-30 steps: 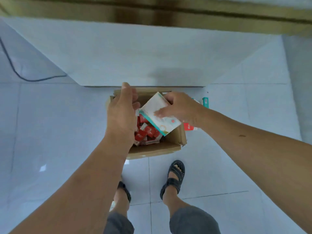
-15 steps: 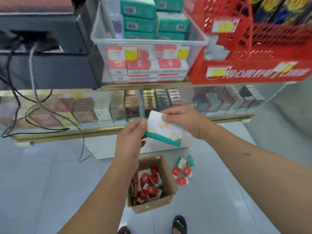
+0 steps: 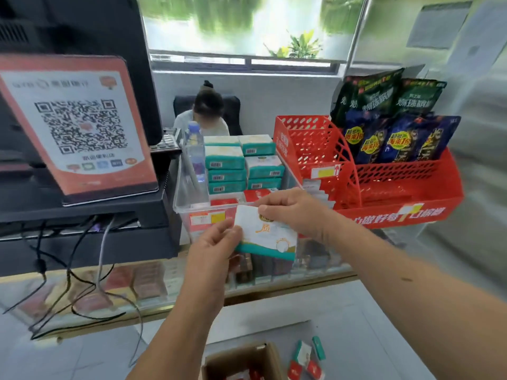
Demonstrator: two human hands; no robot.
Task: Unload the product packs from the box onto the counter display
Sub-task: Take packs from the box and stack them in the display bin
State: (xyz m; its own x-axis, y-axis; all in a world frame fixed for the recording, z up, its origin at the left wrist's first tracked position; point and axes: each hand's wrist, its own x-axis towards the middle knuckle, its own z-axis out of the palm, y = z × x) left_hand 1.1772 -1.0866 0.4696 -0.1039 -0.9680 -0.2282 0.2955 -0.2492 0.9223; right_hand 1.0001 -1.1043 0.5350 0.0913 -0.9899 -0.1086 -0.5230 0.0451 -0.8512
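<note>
Pinching what, and how firmly?

Both hands are holding one white-and-teal pack (image 3: pixel 267 237). The left hand (image 3: pixel 211 244) is nipping its left edge between thumb and fingers, and the right hand (image 3: pixel 290 211) is curling its fingers over the top right corner. Neither hand is spreading open, and nothing else is in them.

Where is the pack sitting now?

It is hanging in the air just in front of the clear bin (image 3: pixel 182 204) on the glass counter (image 3: pixel 153 286), about level with the bin's front wall. A second ago it was only coming out of the cardboard box (image 3: pixel 236 357) on the floor. Half a second ago it was passing the glass front, lower down. So the lift is looking nearly done, and I am judging that only the placing is left for this pack.

What is the bin holding?

At the back, teal packs (image 3: pixel 225 160) are standing in two stacks, with red packs (image 3: pixel 258 194) lying lower in front. A water bottle (image 3: pixel 194 154) is standing at its left; whether inside, I cannot tell. Beside the bin, the red basket (image 3: pixel 397 215) is holding dark snack bags (image 3: pixel 397 133) in its rear tier.

And the box?

Only its top is showing, with more red ones inside, so the unloading is looking far from over. A few loose packs (image 3: pixel 304 357) are lying on the floor just right of it.
</note>
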